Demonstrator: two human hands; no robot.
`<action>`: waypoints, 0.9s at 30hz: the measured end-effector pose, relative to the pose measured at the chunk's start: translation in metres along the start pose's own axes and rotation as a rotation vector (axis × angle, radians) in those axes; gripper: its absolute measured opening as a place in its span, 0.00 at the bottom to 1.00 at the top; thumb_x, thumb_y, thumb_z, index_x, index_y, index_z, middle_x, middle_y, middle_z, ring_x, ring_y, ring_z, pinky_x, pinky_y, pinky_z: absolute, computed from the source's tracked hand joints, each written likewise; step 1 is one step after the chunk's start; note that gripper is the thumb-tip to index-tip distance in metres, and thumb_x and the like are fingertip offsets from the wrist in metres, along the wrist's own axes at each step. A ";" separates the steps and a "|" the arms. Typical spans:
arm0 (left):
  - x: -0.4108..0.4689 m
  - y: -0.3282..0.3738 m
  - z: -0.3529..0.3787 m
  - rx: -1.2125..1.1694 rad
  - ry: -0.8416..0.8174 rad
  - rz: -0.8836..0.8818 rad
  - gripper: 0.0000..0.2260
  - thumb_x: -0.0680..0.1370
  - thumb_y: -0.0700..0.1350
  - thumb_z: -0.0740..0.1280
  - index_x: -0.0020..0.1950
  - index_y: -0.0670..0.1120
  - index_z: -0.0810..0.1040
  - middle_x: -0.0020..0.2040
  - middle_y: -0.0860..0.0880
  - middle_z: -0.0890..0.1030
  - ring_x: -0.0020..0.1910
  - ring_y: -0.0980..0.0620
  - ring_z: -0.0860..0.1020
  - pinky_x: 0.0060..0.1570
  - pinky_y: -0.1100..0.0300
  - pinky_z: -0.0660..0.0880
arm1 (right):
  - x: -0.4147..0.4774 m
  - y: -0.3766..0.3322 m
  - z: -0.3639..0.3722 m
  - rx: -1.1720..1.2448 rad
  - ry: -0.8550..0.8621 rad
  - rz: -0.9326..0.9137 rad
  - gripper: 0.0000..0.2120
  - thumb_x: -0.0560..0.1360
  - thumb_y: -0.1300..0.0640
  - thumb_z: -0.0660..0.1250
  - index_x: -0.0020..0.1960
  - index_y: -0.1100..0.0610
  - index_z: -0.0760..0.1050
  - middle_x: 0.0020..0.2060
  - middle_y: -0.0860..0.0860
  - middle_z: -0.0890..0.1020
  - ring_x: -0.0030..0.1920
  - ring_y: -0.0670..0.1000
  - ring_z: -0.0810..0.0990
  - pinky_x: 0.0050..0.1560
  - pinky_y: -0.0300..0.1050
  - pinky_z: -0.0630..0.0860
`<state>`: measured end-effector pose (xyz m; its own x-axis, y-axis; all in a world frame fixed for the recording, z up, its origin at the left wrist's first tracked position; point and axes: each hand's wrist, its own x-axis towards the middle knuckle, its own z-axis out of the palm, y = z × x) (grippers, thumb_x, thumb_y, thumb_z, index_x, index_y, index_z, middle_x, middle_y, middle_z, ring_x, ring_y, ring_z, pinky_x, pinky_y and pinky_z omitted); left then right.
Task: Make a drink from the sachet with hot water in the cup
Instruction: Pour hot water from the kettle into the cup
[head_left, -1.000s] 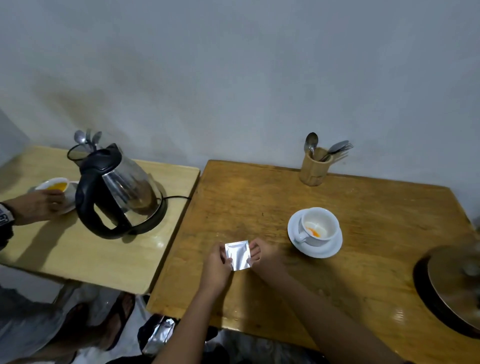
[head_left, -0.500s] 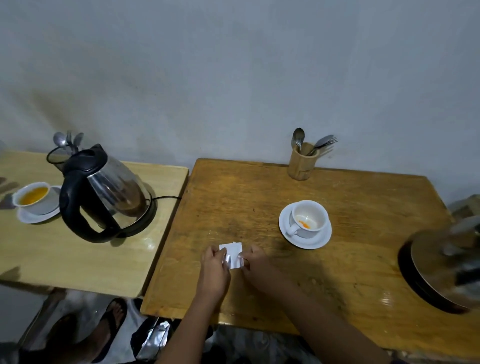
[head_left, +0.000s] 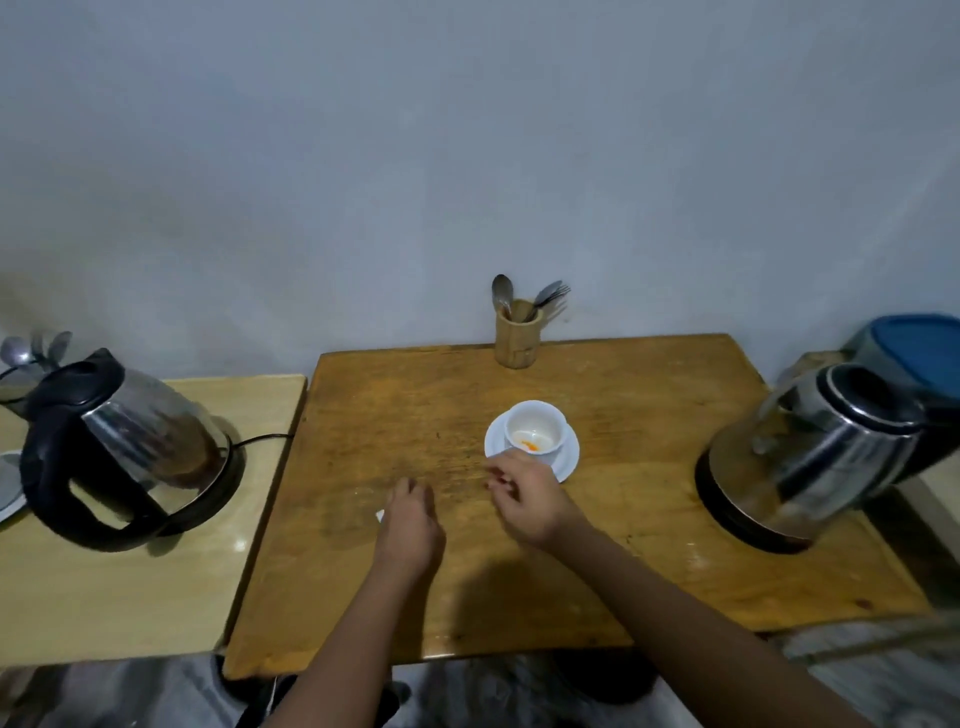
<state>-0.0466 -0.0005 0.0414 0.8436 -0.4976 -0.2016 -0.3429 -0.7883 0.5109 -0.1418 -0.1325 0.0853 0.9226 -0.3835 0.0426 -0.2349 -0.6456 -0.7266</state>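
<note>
Your hands have parted: the right hand (head_left: 524, 496), loosely curled and empty, now sits just beside the cup (head_left: 535, 434), while your left hand (head_left: 410, 519) covers the sachet (head_left: 380, 515), its grip hidden.

head view | looks forward-down | near table (head_left: 649, 395) | wall behind

Left hand (head_left: 410, 525) covers a white scrap — right hand (head_left: 524, 499) curls just before the cup (head_left: 535, 434).

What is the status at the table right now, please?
Left hand flat over the sachet, only a corner showing. Right hand empty by the cup. Powder in cup, no water yet. Nothing in the way.
</note>
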 end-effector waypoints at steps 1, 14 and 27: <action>0.002 0.013 0.001 -0.045 0.022 0.032 0.14 0.78 0.36 0.57 0.62 0.38 0.73 0.65 0.40 0.71 0.64 0.43 0.69 0.61 0.53 0.68 | -0.002 0.001 -0.022 0.031 0.102 -0.003 0.13 0.77 0.61 0.60 0.59 0.58 0.75 0.55 0.53 0.79 0.52 0.48 0.76 0.53 0.40 0.72; 0.043 0.111 0.054 -0.422 0.037 -0.067 0.12 0.79 0.37 0.55 0.57 0.34 0.74 0.57 0.34 0.77 0.54 0.36 0.75 0.48 0.51 0.70 | -0.086 0.095 -0.287 0.087 1.312 0.309 0.11 0.77 0.62 0.58 0.54 0.59 0.77 0.53 0.52 0.78 0.53 0.46 0.74 0.46 0.21 0.67; 0.039 0.105 0.083 -0.482 0.155 0.065 0.15 0.81 0.42 0.52 0.60 0.36 0.72 0.58 0.37 0.75 0.58 0.38 0.73 0.55 0.47 0.70 | -0.085 0.190 -0.302 0.505 1.169 0.764 0.20 0.80 0.48 0.49 0.57 0.58 0.74 0.60 0.59 0.77 0.59 0.56 0.74 0.60 0.49 0.67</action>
<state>-0.0844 -0.1325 0.0174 0.8909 -0.4515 -0.0488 -0.1978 -0.4825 0.8533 -0.3575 -0.4216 0.1509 -0.1930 -0.9745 -0.1144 -0.1828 0.1502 -0.9716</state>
